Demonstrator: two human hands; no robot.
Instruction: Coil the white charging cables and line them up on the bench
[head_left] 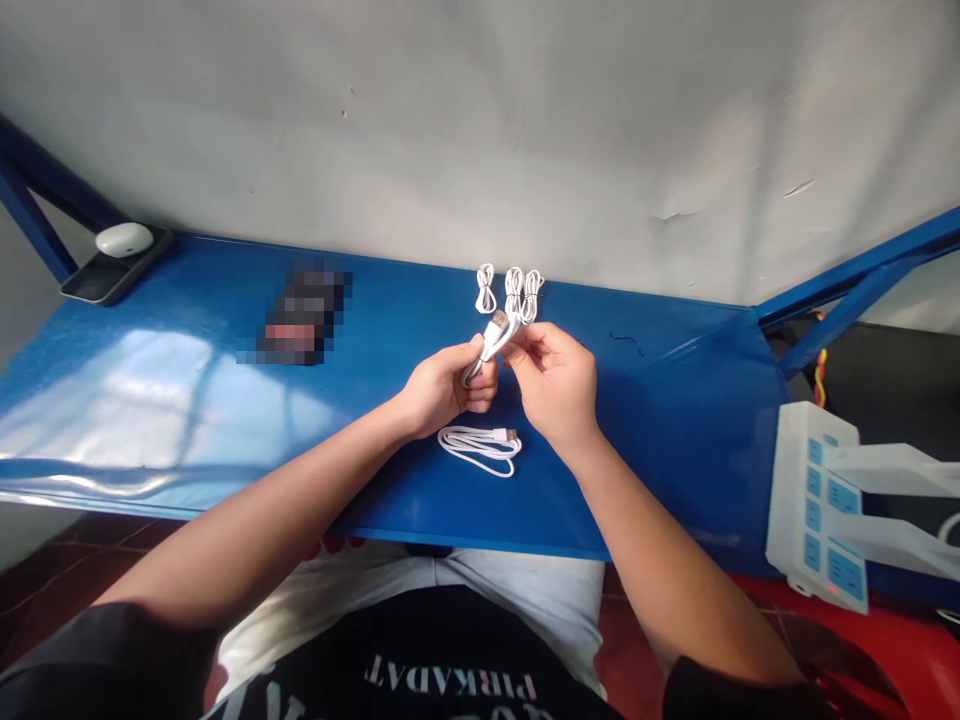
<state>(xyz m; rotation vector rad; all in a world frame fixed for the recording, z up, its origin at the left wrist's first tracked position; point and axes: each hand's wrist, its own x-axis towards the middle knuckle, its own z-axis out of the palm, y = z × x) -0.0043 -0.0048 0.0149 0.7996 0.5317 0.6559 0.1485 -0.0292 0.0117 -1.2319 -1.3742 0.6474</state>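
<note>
Between my two hands is a coiled white USB cable (491, 343), its metal plug pointing up and away from me. My left hand (452, 385) is closed around the lower part of the coil, thumb on top. With pinched fingers, my right hand (553, 375) grips the coil's other side; what exactly lies between those fingertips is partly hidden. Another white USB cable (480, 447) lies loosely looped on the table just below my hands. Beyond them, several tied white cable bundles (514, 290) rest near the wall.
The blue table (390, 480) meets a grey wall at the back. A blurred dark object (304, 315) lies left of my hands. A white mouse (124, 240) sits on a dark tray (97, 280) at far left. At right is a white power strip (814, 500) with plugs in it.
</note>
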